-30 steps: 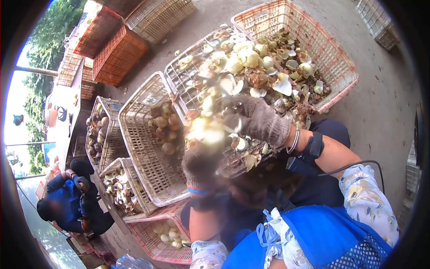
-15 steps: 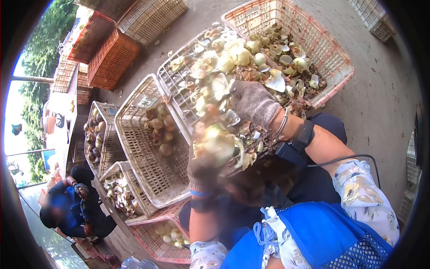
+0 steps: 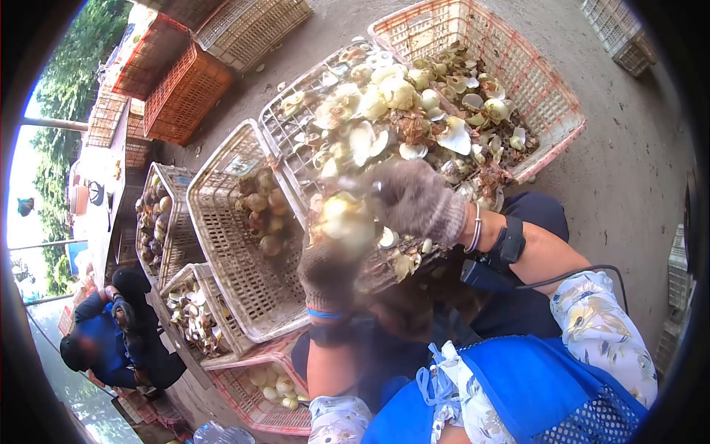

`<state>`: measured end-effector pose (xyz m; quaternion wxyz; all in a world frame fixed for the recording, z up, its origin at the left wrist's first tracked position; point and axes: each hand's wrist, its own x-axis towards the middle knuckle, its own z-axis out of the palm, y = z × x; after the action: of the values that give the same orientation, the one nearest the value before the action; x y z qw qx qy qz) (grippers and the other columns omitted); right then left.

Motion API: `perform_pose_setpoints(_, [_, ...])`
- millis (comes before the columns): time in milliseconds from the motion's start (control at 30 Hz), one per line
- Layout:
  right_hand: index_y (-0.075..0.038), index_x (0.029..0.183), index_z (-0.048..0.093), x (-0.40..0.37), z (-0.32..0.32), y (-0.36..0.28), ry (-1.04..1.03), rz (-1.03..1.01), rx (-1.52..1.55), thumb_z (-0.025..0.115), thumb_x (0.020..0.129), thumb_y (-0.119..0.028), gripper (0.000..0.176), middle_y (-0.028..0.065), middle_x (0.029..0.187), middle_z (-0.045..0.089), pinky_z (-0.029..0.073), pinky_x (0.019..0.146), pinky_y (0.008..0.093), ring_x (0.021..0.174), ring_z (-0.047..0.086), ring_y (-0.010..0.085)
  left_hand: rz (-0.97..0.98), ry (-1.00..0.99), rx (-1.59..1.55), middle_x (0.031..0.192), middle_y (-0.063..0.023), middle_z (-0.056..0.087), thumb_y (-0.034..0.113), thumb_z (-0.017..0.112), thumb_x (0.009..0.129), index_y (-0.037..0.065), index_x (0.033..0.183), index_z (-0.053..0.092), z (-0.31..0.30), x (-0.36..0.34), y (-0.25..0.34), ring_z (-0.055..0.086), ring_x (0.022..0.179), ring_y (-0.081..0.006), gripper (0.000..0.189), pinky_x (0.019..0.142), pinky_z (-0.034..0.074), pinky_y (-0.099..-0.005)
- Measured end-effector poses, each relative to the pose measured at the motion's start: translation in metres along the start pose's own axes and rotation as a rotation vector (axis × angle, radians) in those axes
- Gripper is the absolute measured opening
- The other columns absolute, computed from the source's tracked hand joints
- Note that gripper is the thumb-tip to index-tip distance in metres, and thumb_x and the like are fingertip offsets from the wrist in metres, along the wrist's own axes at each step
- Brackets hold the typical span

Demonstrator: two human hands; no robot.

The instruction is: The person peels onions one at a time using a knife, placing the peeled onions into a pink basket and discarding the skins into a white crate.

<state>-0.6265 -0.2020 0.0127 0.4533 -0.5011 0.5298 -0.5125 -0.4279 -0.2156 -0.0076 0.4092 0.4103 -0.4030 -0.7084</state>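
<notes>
My left hand (image 3: 329,275), in a dark knit glove, is closed around a pale, partly peeled onion (image 3: 342,216), which is smeared by motion. My right hand (image 3: 423,201), in a grey-brown knit glove, is closed just to the right of the onion. Its fingertips are blurred, and I cannot make out what they hold. Beneath both hands lies a heap of onion peels (image 3: 399,92), spread over a white plastic grid (image 3: 292,111) and into a crate with red streaks (image 3: 547,89).
Left of my hands a tilted white crate (image 3: 244,281) holds brown-skinned onions (image 3: 259,203). Peeled onions (image 3: 279,388) lie in a reddish crate below, peels (image 3: 194,314) in a smaller one. A co-worker (image 3: 122,333) sits at left. An orange crate (image 3: 185,96) stands further back.
My right hand has moved slightly down, away from the peel heap and closer to the onion. My left hand and the onion have shifted a little left and up.
</notes>
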Motion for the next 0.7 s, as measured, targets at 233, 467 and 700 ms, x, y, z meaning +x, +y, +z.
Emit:
perform_pose_setpoints(233, [-0.004, 0.093, 0.06, 0.015, -0.023, -0.001, 0.137, -0.351, -0.677, 0.065, 0.076, -0.015, 0.021, 0.0189, 0.076, 0.061, 0.052, 0.064, 0.0445, 0.073, 0.063, 0.0361, -0.208, -0.056, -0.63, 0.141, -0.0167, 0.043, 0.059, 0.067, 0.075, 0.014, 0.143, 0.037, 0.008, -0.008, 0.021, 0.044, 0.127, -0.0417, 0.087, 0.098, 0.043, -0.0617])
perform_pose_setpoints(467, [-0.006, 0.12, 0.054, -0.004, -0.015, -0.013, -0.237, -0.518, -0.846, 0.065, 0.076, -0.017, 0.046, 0.0131, 0.087, 0.061, 0.052, 0.062, 0.043, 0.073, 0.063, 0.0312, -0.052, -0.032, -0.246, 0.141, -0.0174, 0.042, 0.053, 0.068, 0.075, 0.012, 0.144, 0.034, -0.007, -0.015, 0.016, 0.047, 0.124, -0.0426, 0.086, 0.094, 0.047, -0.0593])
perform_pose_setpoints(700, [-0.006, 0.094, 0.056, 0.015, -0.014, 0.015, -0.115, -0.518, -0.956, 0.056, 0.076, -0.011, 0.018, 0.014, 0.079, 0.06, 0.053, 0.06, 0.0418, 0.072, 0.066, 0.0324, -0.002, -0.183, -0.295, 0.14, -0.0179, 0.041, 0.047, 0.069, 0.076, 0.011, 0.144, 0.031, -0.008, -0.008, 0.003, 0.048, 0.122, -0.0433, 0.086, 0.092, 0.05, -0.0573])
